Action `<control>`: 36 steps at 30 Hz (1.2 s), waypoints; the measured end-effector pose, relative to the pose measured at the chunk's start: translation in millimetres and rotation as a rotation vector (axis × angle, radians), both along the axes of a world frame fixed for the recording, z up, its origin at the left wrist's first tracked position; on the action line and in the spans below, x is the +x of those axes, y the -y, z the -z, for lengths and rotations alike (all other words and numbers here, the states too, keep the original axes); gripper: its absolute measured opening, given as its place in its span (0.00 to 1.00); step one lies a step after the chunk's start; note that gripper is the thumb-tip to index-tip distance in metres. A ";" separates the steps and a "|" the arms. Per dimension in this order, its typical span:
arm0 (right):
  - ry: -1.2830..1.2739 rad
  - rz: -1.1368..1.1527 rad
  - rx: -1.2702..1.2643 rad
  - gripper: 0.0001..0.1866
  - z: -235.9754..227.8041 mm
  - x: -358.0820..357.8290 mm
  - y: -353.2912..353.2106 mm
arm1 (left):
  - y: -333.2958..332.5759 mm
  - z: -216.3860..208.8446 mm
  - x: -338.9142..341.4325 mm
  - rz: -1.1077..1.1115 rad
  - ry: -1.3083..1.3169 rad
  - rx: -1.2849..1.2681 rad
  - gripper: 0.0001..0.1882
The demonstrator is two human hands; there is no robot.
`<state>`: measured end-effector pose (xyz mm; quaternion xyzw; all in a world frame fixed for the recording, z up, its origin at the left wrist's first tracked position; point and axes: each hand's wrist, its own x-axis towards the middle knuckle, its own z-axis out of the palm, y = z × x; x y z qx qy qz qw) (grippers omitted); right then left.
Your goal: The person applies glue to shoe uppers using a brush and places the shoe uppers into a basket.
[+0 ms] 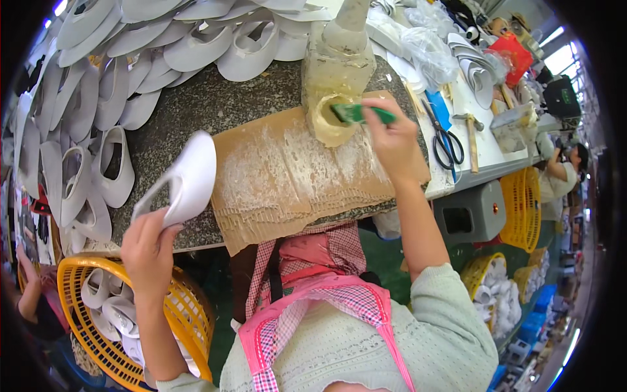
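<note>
Pinched in my left hand (pixel 149 247) is a white shoe upper (pixel 194 176), raised over the front left edge of the stone-topped table. My right hand (pixel 392 134) grips a green-handled brush (pixel 362 114). The brush's dark end sits in the mouth of a plastic glue container (pixel 334 130), a cut bottle crusted with yellowish residue. Between my hands lies a corrugated cardboard sheet (pixel 287 170), smeared with dried white glue. The brush tip is partly hidden inside the container.
White shoe uppers (pixel 117 163) pile up along the left and far sides. A yellow basket (pixel 72 313) of uppers stands at lower left. Scissors (pixel 448 147) and a hammer (pixel 474 140) lie to the right. Other people (pixel 560 170) work at the far right and left.
</note>
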<state>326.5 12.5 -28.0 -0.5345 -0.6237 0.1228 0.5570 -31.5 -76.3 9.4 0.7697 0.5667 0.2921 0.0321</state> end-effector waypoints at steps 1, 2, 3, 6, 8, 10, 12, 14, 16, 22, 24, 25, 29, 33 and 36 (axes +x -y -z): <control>0.108 -0.021 -0.042 0.06 7.4 1.2 -6.1 | -3.9 -15.1 17.5 0.004 -0.006 0.057 0.13; 0.099 -0.035 -0.045 0.06 3.7 2.5 -8.4 | -6.1 -21.1 27.5 -0.008 -0.015 0.054 0.13; -0.013 -0.129 -0.062 0.06 -7.8 8.0 -8.9 | -10.1 -23.9 35.3 0.091 -0.118 0.113 0.13; -0.214 -0.219 0.039 0.07 -26.7 17.8 -3.1 | -23.5 -5.2 29.6 0.266 -0.263 0.142 0.17; 0.517 -0.395 0.066 0.06 -25.1 28.3 3.0 | -31.9 18.8 16.4 0.471 -0.422 -0.077 0.21; -0.214 -0.270 0.023 0.06 -3.1 41.5 13.1 | -38.4 27.2 11.1 0.442 -0.395 -0.174 0.23; -0.279 -0.098 -0.142 0.06 -3.9 57.8 16.3 | -40.0 15.9 19.7 0.430 -0.057 -0.249 0.22; -0.308 -0.374 -0.295 0.05 -7.0 28.2 27.7 | -46.4 19.1 24.8 0.444 0.001 -0.328 0.23; -0.358 -0.550 -0.370 0.06 -2.3 -22.8 24.1 | -52.6 33.1 27.5 0.546 -0.107 -0.222 0.21; -0.058 -0.628 -0.198 0.09 13.5 -91.2 -29.4 | -57.8 38.0 27.4 0.538 -0.026 -0.233 0.14; 0.102 -0.984 -0.416 0.08 1.9 -81.5 -23.2 | -54.7 40.6 20.2 0.493 0.009 -0.232 0.13; 0.104 -0.996 -0.419 0.08 -1.7 -85.8 -28.9 | -55.0 41.1 19.3 0.473 0.062 -0.228 0.13; 0.036 -0.895 -0.314 0.08 -6.5 -116.2 -57.4 | -59.2 37.3 21.6 0.477 0.124 -0.236 0.12; 0.177 -0.817 -0.301 0.08 -1.8 -91.0 -50.9 | -58.9 39.2 16.4 0.472 0.118 -0.298 0.12; 0.169 -0.869 -0.410 0.09 -7.2 -78.4 -8.1 | -61.0 26.6 25.2 0.458 0.030 -0.397 0.12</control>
